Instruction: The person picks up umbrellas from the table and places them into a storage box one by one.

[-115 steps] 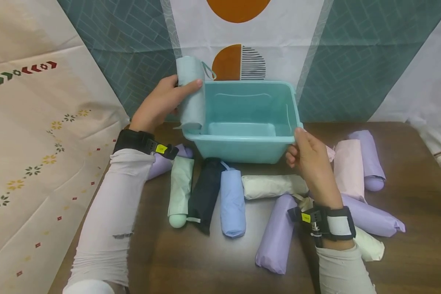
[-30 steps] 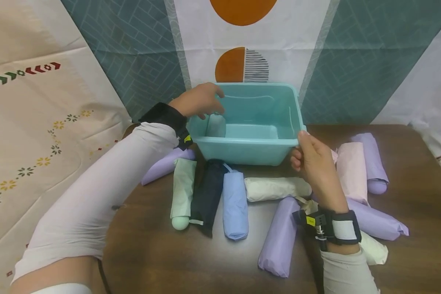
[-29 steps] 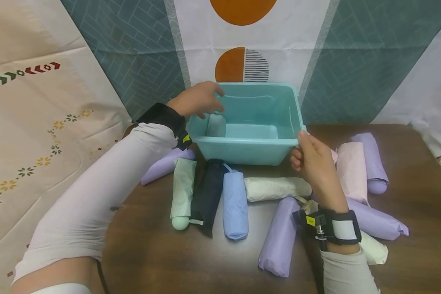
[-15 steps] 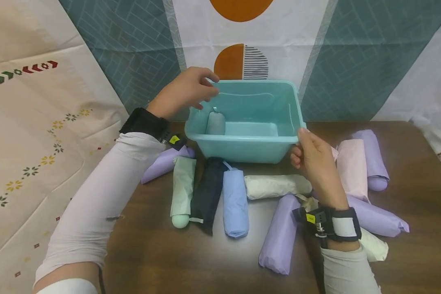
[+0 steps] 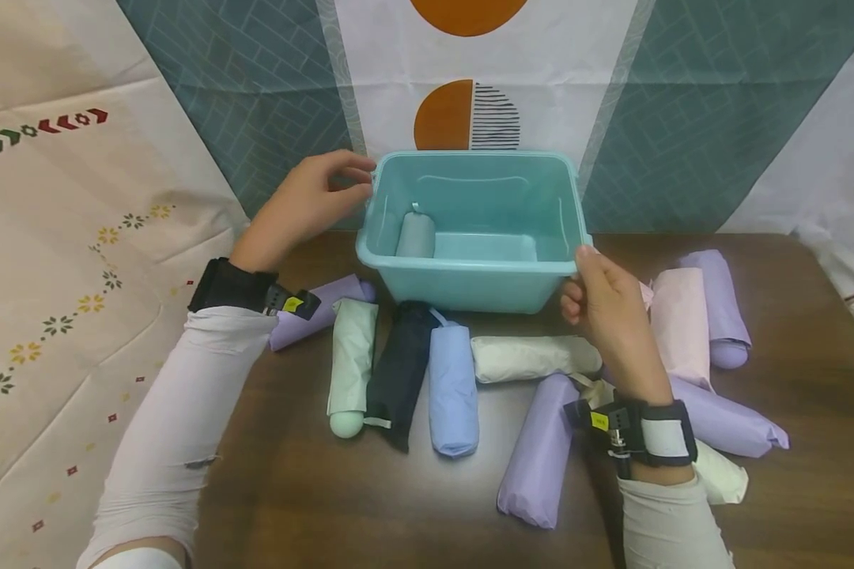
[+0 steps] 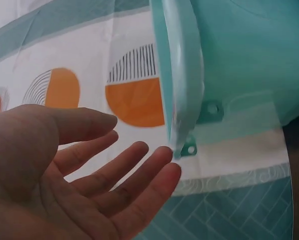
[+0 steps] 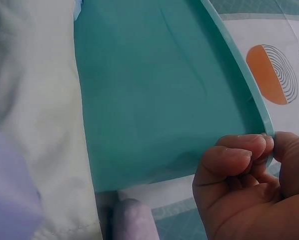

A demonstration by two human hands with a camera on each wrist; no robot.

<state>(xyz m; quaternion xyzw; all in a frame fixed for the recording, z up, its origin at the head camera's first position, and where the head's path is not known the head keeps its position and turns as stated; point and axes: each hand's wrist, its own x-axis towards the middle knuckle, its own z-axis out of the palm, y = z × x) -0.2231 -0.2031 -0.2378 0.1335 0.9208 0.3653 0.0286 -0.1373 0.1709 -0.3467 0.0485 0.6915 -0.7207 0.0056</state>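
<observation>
A teal plastic bin [image 5: 470, 288] stands at the back of the table. Inside it, at the left, lies a pale blue-green folded umbrella [image 5: 416, 235]. My left hand [image 5: 313, 197] is beside the bin's left rim, fingers relaxed and holding nothing; in the left wrist view the fingertips [image 6: 172, 172] are close to the rim, and I cannot tell if they touch. With thumb and curled fingers, my right hand [image 5: 608, 312] pinches the rim at the front right corner, also seen in the right wrist view, where the bin wall [image 7: 154, 100] fills the middle.
Folded umbrellas lie before the bin: purple [image 5: 320, 312], mint green [image 5: 352, 359], black [image 5: 401, 375], blue [image 5: 453, 391], cream [image 5: 530, 357] and another purple one [image 5: 537, 454]. Pink [image 5: 679, 324] and more purple ones [image 5: 726, 423] lie right of my right wrist. Patterned cloth [image 5: 270, 95] hangs behind.
My left hand first held the pale blue-green umbrella over the bin's left side. The umbrella now lies inside, and the hand has moved out to the left. My right hand stays at the rim.
</observation>
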